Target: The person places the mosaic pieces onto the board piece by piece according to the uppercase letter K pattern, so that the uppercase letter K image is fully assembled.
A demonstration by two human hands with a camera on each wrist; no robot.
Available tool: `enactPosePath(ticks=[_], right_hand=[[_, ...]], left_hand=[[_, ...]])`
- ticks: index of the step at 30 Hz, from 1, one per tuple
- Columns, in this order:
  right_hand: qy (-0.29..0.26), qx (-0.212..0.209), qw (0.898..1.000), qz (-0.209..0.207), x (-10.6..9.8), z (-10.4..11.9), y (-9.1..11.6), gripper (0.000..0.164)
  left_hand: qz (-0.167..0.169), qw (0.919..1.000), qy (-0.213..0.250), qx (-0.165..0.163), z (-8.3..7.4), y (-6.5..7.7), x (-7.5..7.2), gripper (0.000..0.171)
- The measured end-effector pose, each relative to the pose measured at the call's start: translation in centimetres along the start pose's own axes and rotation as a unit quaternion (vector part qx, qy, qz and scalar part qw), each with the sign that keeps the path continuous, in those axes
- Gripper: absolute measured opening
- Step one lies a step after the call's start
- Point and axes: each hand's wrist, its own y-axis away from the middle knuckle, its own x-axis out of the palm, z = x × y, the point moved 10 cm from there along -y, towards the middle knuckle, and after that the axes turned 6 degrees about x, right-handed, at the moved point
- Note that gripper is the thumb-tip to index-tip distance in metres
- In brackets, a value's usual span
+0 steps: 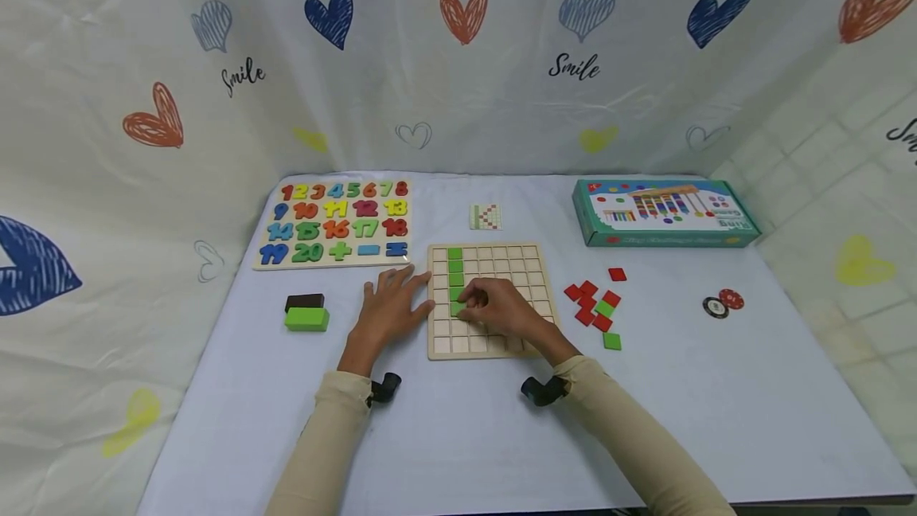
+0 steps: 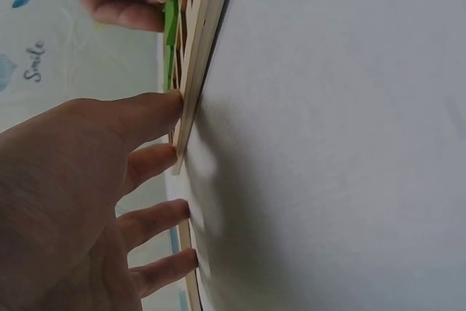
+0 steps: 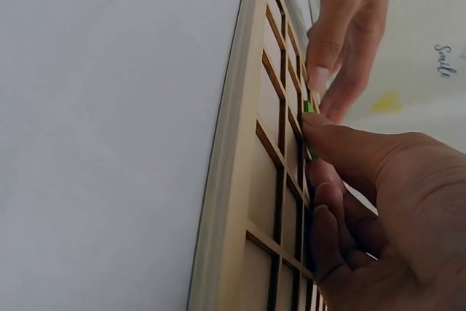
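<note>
A wooden grid board (image 1: 490, 345) lies in the middle of the table, with several green square tiles (image 1: 455, 267) lined up in one column near its left side. My right hand (image 1: 501, 307) is over the board, pinching a green tile (image 3: 307, 107) between thumb and fingers at the lower end of that column. Fairly straight fingers of my left hand (image 1: 390, 305) rest at the board's left edge, thumb and a fingertip touching the frame in the left wrist view. Loose red tiles (image 1: 584, 316) and a few green ones (image 1: 612, 341) lie right of the board.
A number puzzle board (image 1: 333, 261) is at the back left, a small pattern card (image 1: 485, 216) behind the grid board. A teal toy box (image 1: 666, 213) stands back right. Green and black blocks (image 1: 306, 319) lie at left, two round chips (image 1: 715, 307) at right.
</note>
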Motion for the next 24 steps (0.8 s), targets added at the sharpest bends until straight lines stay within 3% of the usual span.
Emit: enactPosePath(ticks=[11, 17, 24], right_hand=[[-0.011, 0.013, 1.0, -0.024, -0.12, -0.57, -0.28, 0.021], [0.016, 0.017, 0.999, -0.048, -0.45, -0.42, -0.32, 0.017], [0.003, 0.015, 1.0, -0.002, -0.5, -0.47, -0.31, 0.009]], left_hand=[[0.002, 1.0, -0.002, -0.006, 0.07, 0.04, 0.07, 0.061], [0.0, 1.0, 0.003, 0.0, 0.06, 0.0, 0.33, 0.061], [-0.005, 1.0, -0.001, -0.001, 0.08, -0.07, 0.02, 0.061]])
